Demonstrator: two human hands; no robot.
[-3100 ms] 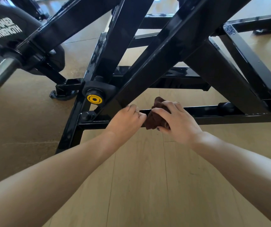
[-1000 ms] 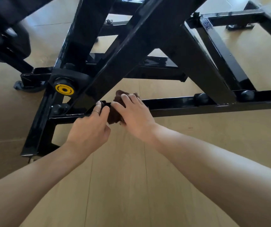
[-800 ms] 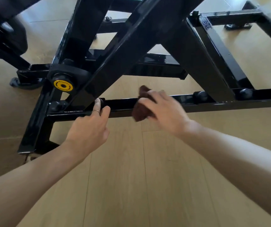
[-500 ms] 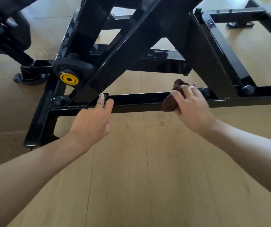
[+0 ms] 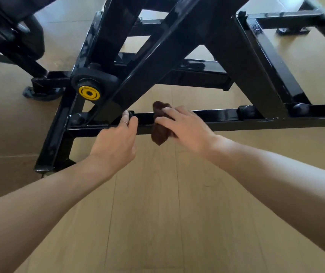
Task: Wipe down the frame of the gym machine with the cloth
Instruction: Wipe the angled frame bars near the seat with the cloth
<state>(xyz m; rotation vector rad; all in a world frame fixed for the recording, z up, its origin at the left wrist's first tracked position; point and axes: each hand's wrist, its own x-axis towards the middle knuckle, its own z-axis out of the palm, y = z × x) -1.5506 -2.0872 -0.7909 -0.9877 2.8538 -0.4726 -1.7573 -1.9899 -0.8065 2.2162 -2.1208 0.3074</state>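
Frame (image 5: 226, 120) of the gym machine: black painted steel tubing, glossy, standing on a pale wood-look floor (image 5: 157, 213). Its low horizontal bar runs from 9 o'clock to 3 o'clock across the middle of the view, with diagonal struts rising toward 12 o'clock.

At about 10 o'clock, a yellow round cap (image 5: 89, 93) sits in a black pivot housing where the struts meet. Further out at 10 o'clock, a dark padded part (image 5: 20, 36) of the machine, blurred.

Left hand (image 5: 116, 140), just left of centre: fingers curled over the top of the horizontal bar and thumb against its near face, gripping it (a thin ring on one finger).

Cloth (image 5: 159, 129), dark brown, bunched, at centre: draped over the bar, one end poking above it, the other hanging below. It lies just beside the left hand, not touching.

Right hand (image 5: 185, 127), just right of centre: fingers bent over the cloth, clamping it against the bar.

At 2 to 3 o'clock, two rounded black bolt caps (image 5: 246, 111) on the bar flank the foot of a strut.
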